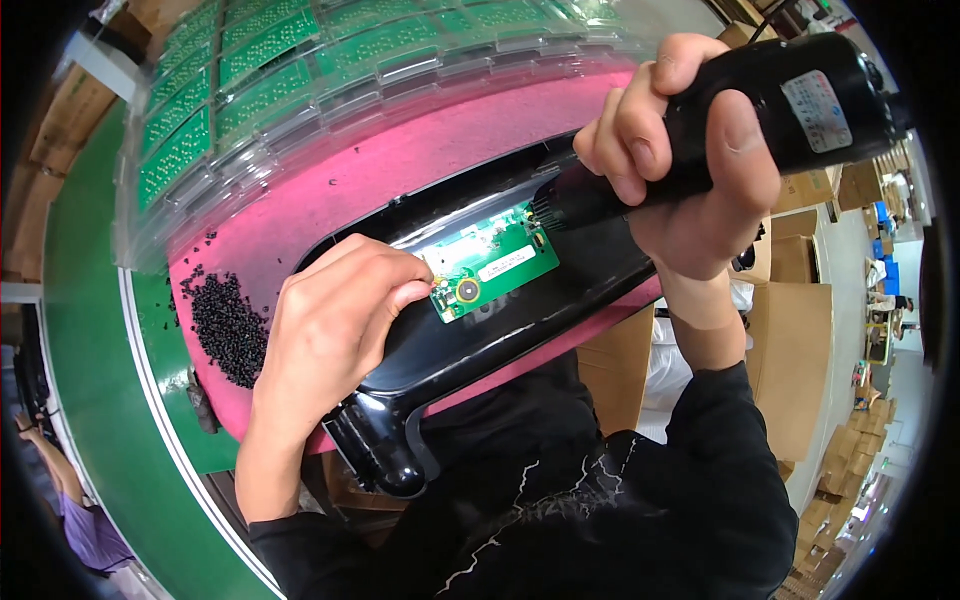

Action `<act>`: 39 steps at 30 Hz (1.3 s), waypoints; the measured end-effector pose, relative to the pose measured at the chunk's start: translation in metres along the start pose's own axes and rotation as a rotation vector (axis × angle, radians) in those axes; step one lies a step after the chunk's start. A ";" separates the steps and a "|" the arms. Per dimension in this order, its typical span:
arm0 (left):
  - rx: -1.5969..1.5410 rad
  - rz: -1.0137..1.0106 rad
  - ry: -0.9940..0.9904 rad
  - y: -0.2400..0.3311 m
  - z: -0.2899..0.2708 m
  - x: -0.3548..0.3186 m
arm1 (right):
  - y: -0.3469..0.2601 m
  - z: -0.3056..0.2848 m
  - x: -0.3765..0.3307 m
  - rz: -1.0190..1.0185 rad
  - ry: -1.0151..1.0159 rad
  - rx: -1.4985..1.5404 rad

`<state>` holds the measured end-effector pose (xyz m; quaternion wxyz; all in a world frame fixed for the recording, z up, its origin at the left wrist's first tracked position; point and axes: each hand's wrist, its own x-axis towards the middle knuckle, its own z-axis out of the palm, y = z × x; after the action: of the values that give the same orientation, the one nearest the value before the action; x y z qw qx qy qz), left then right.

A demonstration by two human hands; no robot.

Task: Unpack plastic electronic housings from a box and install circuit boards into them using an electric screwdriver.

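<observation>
My right hand (690, 150) is wrapped round a black electric screwdriver (770, 110). The driver's ribbed tip end meets the right end of a green circuit board (510, 262). That board lies inside a long, glossy black plastic housing (590, 270) with a rounded stub at its lower left. At the board's left end my left hand (340, 320) is closed in a pinch, thumb against forefinger, touching or just over the edge. Whatever sits between those fingertips is too small to make out. A round brass-coloured part and a white label show on the board.
Small black screws (225, 325) lie heaped on the pink mat (310, 190), left of the housing. Clear plastic trays (290, 120) of green boards stand at the back. Cardboard boxes (790, 370) are on the right. Another person's purple sleeve (90, 535) shows at the lower left.
</observation>
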<state>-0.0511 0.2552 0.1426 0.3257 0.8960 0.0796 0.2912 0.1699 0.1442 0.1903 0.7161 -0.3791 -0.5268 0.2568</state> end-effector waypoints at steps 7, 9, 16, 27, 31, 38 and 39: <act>-0.010 0.047 -0.156 -0.003 0.004 0.001 | 0.013 -0.005 -0.005 0.028 0.023 -0.012; 0.001 0.068 -0.178 -0.002 0.005 0.001 | 0.017 -0.006 -0.005 0.021 0.014 0.005; -0.011 -0.084 -0.298 -0.003 0.004 0.000 | 0.021 -0.008 0.000 0.081 -0.076 0.034; -0.036 -0.079 -0.220 -0.005 0.006 -0.003 | 0.015 0.003 -0.006 0.056 -0.131 0.082; 0.006 0.052 -0.156 -0.007 0.004 -0.003 | -0.010 0.022 -0.008 -0.099 -0.209 0.276; -0.024 0.110 0.001 -0.006 0.003 -0.002 | -0.015 0.016 0.003 -0.145 -0.448 0.268; -0.025 0.136 0.002 -0.008 0.004 -0.001 | -0.011 0.019 0.003 -0.158 -0.432 0.287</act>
<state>-0.0490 0.2588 0.1352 0.3161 0.8950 0.0151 0.3145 0.1527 0.1452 0.2035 0.6513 -0.1675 -0.6536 0.3471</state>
